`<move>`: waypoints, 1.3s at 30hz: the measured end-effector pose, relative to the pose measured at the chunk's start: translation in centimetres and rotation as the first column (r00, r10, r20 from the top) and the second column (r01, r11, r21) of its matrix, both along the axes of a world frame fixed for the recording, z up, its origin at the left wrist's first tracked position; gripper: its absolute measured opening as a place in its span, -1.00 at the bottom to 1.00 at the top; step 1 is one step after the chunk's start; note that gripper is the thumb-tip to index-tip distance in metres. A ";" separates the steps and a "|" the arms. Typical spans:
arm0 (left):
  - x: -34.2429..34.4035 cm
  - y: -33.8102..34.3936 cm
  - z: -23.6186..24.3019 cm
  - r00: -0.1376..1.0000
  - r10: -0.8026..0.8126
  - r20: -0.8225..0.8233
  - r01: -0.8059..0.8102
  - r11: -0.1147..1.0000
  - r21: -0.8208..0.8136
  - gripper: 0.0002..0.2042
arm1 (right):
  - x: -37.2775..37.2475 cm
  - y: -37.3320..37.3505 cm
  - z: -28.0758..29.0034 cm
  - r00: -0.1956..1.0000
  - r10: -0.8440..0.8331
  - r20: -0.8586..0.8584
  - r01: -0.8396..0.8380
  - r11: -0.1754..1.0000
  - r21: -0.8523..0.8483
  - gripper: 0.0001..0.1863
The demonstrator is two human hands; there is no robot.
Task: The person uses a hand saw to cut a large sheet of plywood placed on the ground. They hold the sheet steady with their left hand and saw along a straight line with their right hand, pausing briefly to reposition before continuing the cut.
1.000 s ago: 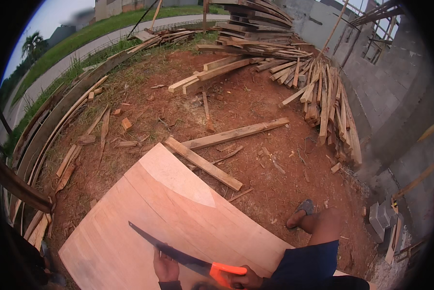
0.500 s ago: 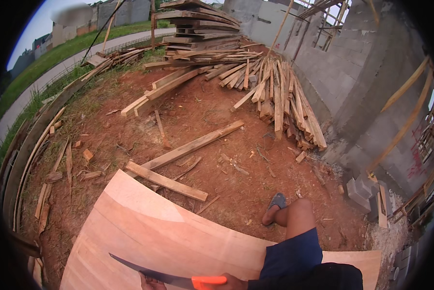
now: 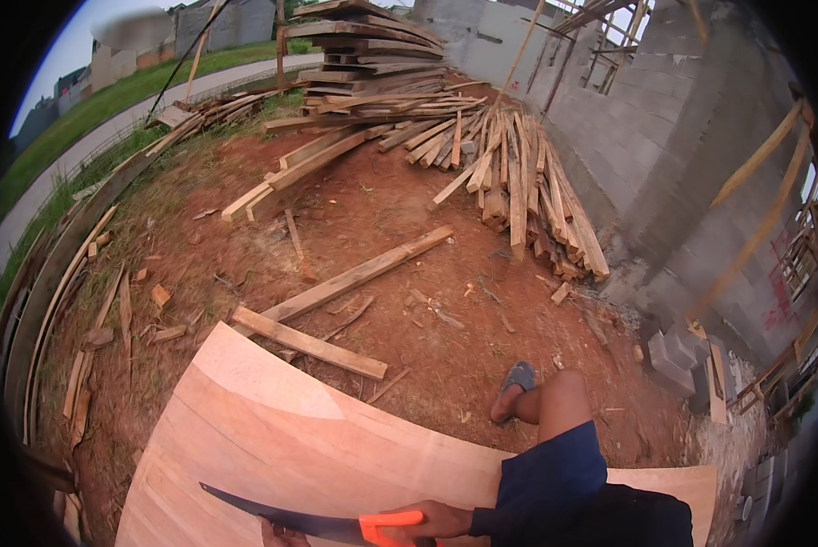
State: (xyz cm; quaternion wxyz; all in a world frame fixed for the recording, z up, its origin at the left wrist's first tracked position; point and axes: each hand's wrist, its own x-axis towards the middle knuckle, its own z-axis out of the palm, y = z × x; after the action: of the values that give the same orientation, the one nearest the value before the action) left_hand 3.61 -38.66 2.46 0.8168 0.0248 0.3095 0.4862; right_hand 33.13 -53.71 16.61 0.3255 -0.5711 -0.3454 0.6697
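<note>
A pale plywood sheet spans the bottom of the view, and a hand saw with a dark blade and orange handle is over it. My right hand is closed round the handle. Low at the bottom edge, my left hand grips the blade, partly hidden by it. My bent leg, in dark shorts, is at the right beside the sheet, with a sandalled foot on red soil.
Two loose beams lie beyond the sheet. Piled timber and stacked planks stand behind. Long boards line the left. A block wall runs along the right, with grey blocks at its foot.
The view has swung to the right, showing more of the wall, and the scene has shifted leftward. The saw sits lower and flatter in the picture, still in both my hands.
</note>
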 end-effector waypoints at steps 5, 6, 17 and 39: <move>1.2 0.2 6.5 0.872 0.158 -0.464 -0.209 0.976 -0.061 -0.70 | 16.1 11.0 7.1 0.792 -0.132 0.596 -0.068 0.951 0.301 0.02; 0.7 0.3 6.1 0.854 0.167 -0.492 -0.231 0.970 -0.073 -0.71 | 22.0 13.8 9.6 0.585 -0.229 0.778 -0.043 0.949 0.312 0.05; 0.2 -1.5 4.5 0.595 0.257 -0.761 -0.396 0.918 0.000 -0.78 | 42.2 24.0 43.1 -0.442 -0.409 0.798 0.390 0.714 0.582 -0.06; 1.0 -1.2 1.9 0.652 0.304 -0.694 -0.289 0.946 0.143 -0.79 | 31.4 22.7 33.4 -0.499 -0.080 0.863 0.054 0.991 0.123 -0.07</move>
State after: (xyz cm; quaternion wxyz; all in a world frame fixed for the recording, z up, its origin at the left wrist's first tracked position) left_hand 4.56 -39.90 4.34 0.5438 0.1665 0.5941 0.5688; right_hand 64.57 -31.02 49.98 -0.0860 -0.8847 -0.4205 -0.1822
